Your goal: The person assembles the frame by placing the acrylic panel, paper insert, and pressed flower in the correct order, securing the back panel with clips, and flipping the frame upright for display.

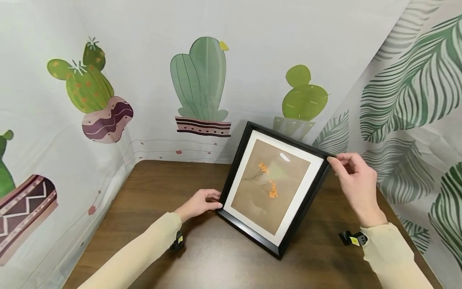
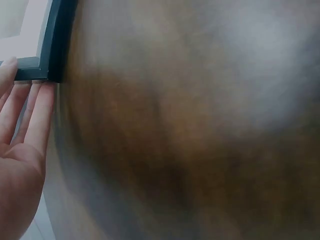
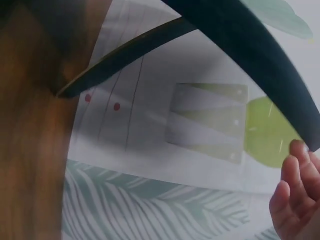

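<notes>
A picture frame (image 1: 249,180) with a black border, white mat and a brown print of orange flowers leans back over the table, tilted to one side. My left hand (image 1: 200,202) pinches its left edge near the lower left corner, thumb at the front. At the upper right corner, my right hand (image 1: 357,184) grips the border between thumb and fingers. The left wrist view shows the left fingers (image 2: 37,117) running up behind the border. In the right wrist view, a dark support leg (image 3: 125,55) slants from the frame's back down to the tabletop.
The brown wooden table (image 1: 162,180) meets a white wall covering (image 1: 252,40) printed with cacti close behind the frame. On the right hangs a leaf-patterned covering (image 1: 408,100). Small black devices (image 1: 355,239) sit at both wrists.
</notes>
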The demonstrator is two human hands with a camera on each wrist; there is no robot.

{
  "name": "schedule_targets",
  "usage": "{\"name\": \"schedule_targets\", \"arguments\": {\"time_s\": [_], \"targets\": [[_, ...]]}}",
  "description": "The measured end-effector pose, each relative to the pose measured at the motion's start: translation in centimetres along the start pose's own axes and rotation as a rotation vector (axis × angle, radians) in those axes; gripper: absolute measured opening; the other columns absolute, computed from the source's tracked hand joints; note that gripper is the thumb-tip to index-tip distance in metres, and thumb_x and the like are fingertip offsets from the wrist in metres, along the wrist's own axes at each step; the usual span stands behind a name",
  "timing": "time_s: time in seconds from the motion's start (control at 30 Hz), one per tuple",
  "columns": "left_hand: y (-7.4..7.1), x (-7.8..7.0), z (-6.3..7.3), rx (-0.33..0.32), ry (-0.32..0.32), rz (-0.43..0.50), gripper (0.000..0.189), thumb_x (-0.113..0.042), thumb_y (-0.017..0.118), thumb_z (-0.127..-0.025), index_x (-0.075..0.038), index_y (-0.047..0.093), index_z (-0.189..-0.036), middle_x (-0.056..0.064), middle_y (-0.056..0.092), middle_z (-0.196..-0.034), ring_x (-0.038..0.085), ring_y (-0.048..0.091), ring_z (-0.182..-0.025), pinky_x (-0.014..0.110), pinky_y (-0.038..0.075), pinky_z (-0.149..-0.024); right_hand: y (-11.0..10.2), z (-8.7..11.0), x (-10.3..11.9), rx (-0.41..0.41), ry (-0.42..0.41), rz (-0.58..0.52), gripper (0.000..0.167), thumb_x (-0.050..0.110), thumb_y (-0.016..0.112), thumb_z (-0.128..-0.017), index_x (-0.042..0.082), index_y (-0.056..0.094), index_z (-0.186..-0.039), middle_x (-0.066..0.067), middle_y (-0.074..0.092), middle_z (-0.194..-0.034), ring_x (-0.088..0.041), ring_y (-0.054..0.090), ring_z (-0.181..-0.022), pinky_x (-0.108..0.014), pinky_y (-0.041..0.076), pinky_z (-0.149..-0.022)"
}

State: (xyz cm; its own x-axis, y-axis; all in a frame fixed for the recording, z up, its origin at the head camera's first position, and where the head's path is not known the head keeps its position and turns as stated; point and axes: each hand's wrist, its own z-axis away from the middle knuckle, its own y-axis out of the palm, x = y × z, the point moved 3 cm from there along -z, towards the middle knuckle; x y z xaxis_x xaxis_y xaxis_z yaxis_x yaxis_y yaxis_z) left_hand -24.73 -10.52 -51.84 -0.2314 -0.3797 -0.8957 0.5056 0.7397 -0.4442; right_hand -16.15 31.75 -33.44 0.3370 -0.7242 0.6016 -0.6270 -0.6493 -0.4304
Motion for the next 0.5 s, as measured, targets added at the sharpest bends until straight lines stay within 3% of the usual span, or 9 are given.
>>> {"name": "schedule_targets", "arguments": {"time_s": [0.1,0.17,0.37,0.5], "targets": [[0.2,0.1,0.4,-0.043,-0.007,-0.02,0.036,-0.013,0.079,-0.093,0.003,0.069,-0.124,0.015,0.075,-0.115,0.027,0.07,-0.11,0.025,0.055,-0.085,0.4,0.1,0.4,-0.016,-0.096,0.033,0.019,0.004,0.08,-0.09,-0.002,0.077,-0.108,0.037,0.055,-0.08,0.02,0.05,-0.067,-0.005,0.038,-0.066],[0.3,0.1,0.7,-0.067,0.002,-0.024,0.035,-0.013,0.079,-0.093,0.003,0.07,-0.122,0.015,0.075,-0.114,0.028,0.07,-0.109,0.024,0.055,-0.085,0.7,0.2,0.6,-0.011,-0.123,0.037,0.025,0.002,0.08,-0.089,-0.002,0.078,-0.113,0.031,0.06,-0.082,0.022,0.05,-0.07,-0.004,0.038,-0.068],[0.8,0.0,1.1,-0.115,-0.02,0.065,0.033,-0.008,0.08,-0.091,0.006,0.07,-0.12,0.018,0.074,-0.114,0.029,0.069,-0.108,0.026,0.059,-0.081,1.9,1.6,0.3,0.015,-0.081,0.031,0.029,0.002,0.079,-0.09,-0.003,0.077,-0.118,-0.012,0.073,-0.073,0.021,0.05,-0.065,-0.002,0.039,-0.065],[1.0,0.1,1.2,-0.144,-0.038,0.098,0.034,-0.006,0.08,-0.09,0.007,0.07,-0.12,0.019,0.074,-0.113,0.027,0.069,-0.107,0.029,0.061,-0.08,2.9,3.5,-0.3,0.052,-0.036,0.011,0.03,0.001,0.079,-0.09,-0.005,0.076,-0.12,-0.018,0.074,-0.075,0.02,0.052,-0.062,-0.002,0.041,-0.065]]}}
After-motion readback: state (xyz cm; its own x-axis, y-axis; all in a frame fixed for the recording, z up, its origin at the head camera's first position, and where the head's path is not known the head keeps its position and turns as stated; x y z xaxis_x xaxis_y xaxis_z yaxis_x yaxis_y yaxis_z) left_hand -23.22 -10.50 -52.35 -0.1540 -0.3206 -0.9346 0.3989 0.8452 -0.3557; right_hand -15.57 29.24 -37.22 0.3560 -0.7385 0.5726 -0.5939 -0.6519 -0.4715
